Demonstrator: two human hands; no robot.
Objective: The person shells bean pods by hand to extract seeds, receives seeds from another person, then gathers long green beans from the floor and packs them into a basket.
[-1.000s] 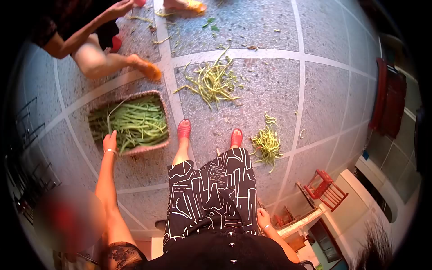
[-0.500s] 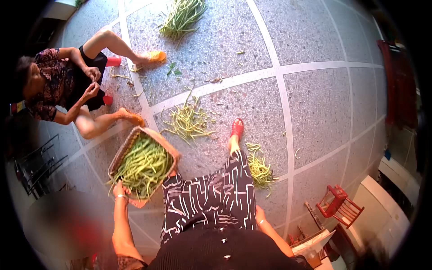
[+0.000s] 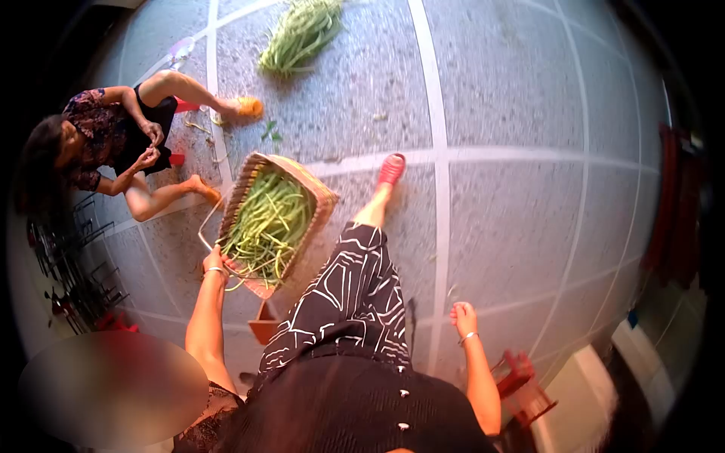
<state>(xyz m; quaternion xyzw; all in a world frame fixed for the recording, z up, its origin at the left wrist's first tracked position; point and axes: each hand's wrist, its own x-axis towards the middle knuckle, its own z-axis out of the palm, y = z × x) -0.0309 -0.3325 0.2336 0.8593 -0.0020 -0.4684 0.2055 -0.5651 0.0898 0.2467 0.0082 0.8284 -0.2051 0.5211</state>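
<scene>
Prob. carry step: L hand (image 3: 215,260) grips near end of basket (image 3: 323,202) w/ green beans (image 3: 272,211), tilted, seemingly off floor (image 3: 506,226). R hand (image 3: 463,315) out to side, can't tell if closed. Next prob. needs firm grip, rim level.

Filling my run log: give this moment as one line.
left grip: holding basket; basket: green beans inside; right grip: no object visible; nearby person: seated

Left grip (image 3: 216,262) on 1 basket (image 3: 323,198) of green beans (image 3: 272,215), apparently by its near side, right grip (image 3: 464,318) well apart.
</scene>
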